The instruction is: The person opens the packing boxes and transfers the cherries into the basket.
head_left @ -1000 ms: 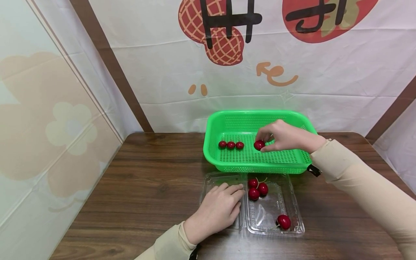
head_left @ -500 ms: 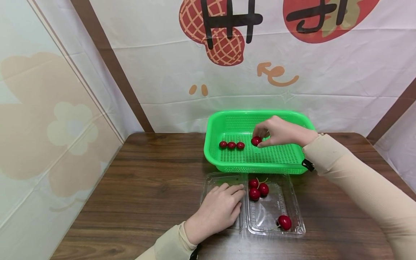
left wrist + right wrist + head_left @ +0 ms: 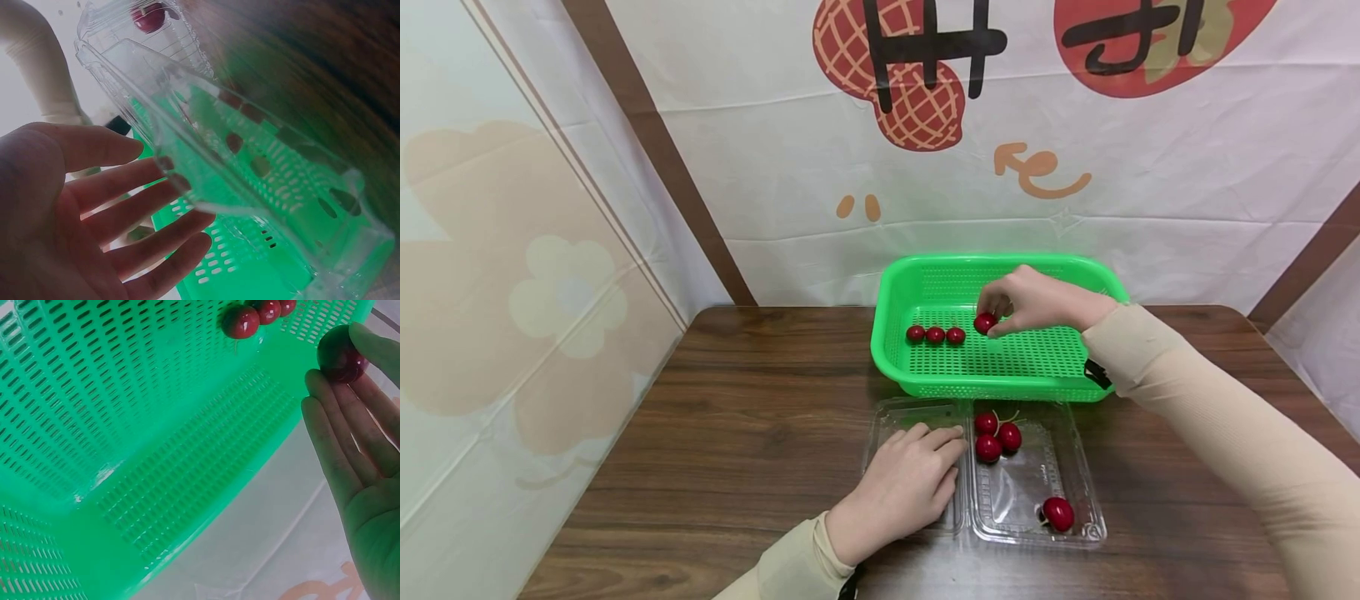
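My right hand [image 3: 1024, 300] pinches a dark red cherry [image 3: 985, 323] between thumb and fingertips, over the green basket [image 3: 1000, 388]. Left of it in the basket, three cherries [image 3: 935, 335] sit side by side in a row. My left hand [image 3: 904, 479] rests with fingers loosely extended on the lid half of a clear plastic box [image 3: 916, 407]; the left wrist view shows its fingertips [image 3: 201, 219] at the lid's edge. In the box's right half lie three cherries [image 3: 988, 448] with stems grouped together, and a single cherry [image 3: 1058, 514] near the front right corner.
The basket stands at the back of a brown wooden table [image 3: 737, 433], close to a printed cloth backdrop [image 3: 760, 167]. The clear box lies opened flat directly in front of the basket. More cloth hangs along the left side.
My right hand has moved left and slightly away from me with its cherry, nearer the row of three. The left hand has stayed in place on the lid.
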A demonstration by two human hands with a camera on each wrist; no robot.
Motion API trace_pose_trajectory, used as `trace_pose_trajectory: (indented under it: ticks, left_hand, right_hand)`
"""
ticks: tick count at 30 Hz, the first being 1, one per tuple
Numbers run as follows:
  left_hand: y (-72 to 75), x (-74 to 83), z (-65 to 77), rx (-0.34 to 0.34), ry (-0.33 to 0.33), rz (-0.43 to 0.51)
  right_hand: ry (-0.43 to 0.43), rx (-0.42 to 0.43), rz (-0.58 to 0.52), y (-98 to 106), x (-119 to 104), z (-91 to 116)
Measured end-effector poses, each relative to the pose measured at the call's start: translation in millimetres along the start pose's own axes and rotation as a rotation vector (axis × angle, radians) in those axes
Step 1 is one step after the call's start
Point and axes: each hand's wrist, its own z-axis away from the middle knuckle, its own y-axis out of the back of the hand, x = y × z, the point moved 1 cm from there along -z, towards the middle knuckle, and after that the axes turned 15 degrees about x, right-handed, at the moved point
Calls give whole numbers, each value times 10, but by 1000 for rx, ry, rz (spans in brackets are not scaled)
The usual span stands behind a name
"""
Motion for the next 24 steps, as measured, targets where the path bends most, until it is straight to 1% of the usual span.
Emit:
trace_pose_trajectory:
  ticks: [9,24]
  left_hand:
    - [-3,-2,11,11,-1,-4]
    - [3,-4,1,8,3,-1]
  right_hand:
    - [-51,-25,3,-65,101,-60]
    - [-71,-50,4,-162,211,-218]
